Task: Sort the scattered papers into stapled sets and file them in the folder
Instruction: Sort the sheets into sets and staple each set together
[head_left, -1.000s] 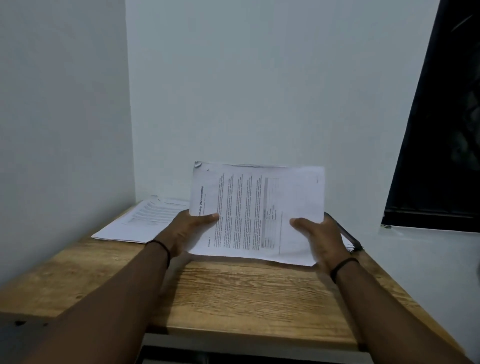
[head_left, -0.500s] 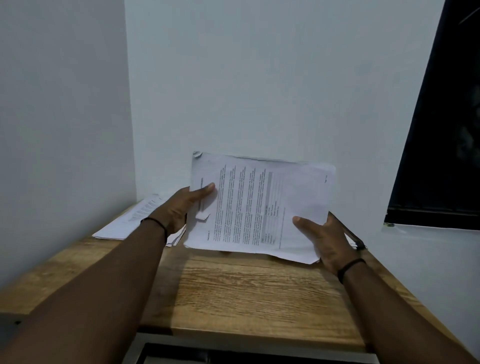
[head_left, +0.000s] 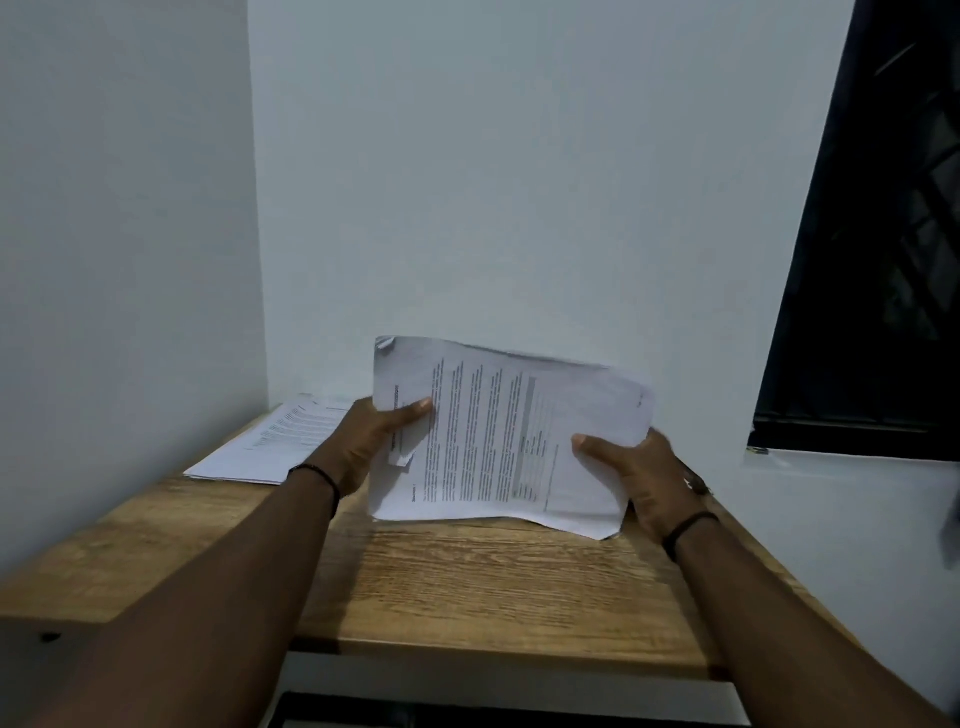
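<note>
I hold a set of printed white sheets (head_left: 498, 436) upright over the wooden desk (head_left: 467, 582), its lower edge down at the desk top. My left hand (head_left: 363, 441) grips the set's left side, thumb across the front page. My right hand (head_left: 634, 467) grips the right side, thumb on the front. The top left corner of the set is crumpled. A small white scrap hangs by my left thumb. More printed papers (head_left: 275, 441) lie flat at the desk's back left corner. A dark object shows just behind my right wrist; I cannot tell what it is.
White walls close the desk in at the back and left. A dark window (head_left: 872, 260) with a white sill (head_left: 831, 467) is on the right. The near half of the desk top shows bare wood.
My left hand slid up the set's left edge, from the bottom corner to near the top. The set tilted and sank until its lower edge reached the desk.
</note>
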